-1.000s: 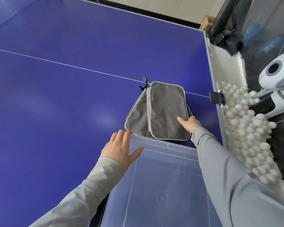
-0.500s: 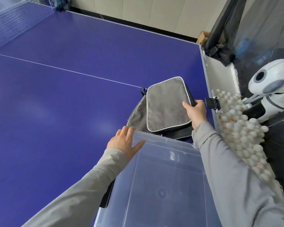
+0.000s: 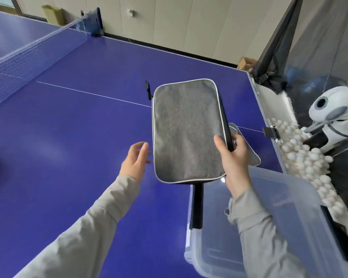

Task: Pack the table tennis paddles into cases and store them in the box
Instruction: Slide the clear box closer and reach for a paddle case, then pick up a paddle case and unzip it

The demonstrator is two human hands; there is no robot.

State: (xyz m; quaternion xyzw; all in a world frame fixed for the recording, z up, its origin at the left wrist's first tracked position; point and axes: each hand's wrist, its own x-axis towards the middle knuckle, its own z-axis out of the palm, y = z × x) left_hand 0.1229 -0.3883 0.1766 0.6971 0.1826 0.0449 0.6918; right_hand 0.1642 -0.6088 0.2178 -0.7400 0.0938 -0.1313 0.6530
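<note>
Blue table (image 3: 78, 147) spreads wide, net (image 3: 28, 49) now in view at the far left where earlier only bare surface showed. Clear plastic box (image 3: 285, 207) sits at the near right corner, no longer steadied at its rim. Grey paddle case (image 3: 187, 133), flat on the table a second ago, now hangs lifted and tilted above the table just beyond the box rim, dark handle or strap poking out at its near end. Second grey case (image 3: 249, 153) lies on the table underneath, mostly hidden. Right hand (image 3: 234, 157) grasps the lifted case's right edge, thumb on top. Left hand (image 3: 136, 161), off the box now, hovers released, fingers spread, just beside the case's left edge without touching. Probably means one case is on its way into the box, with the other to follow.
</note>
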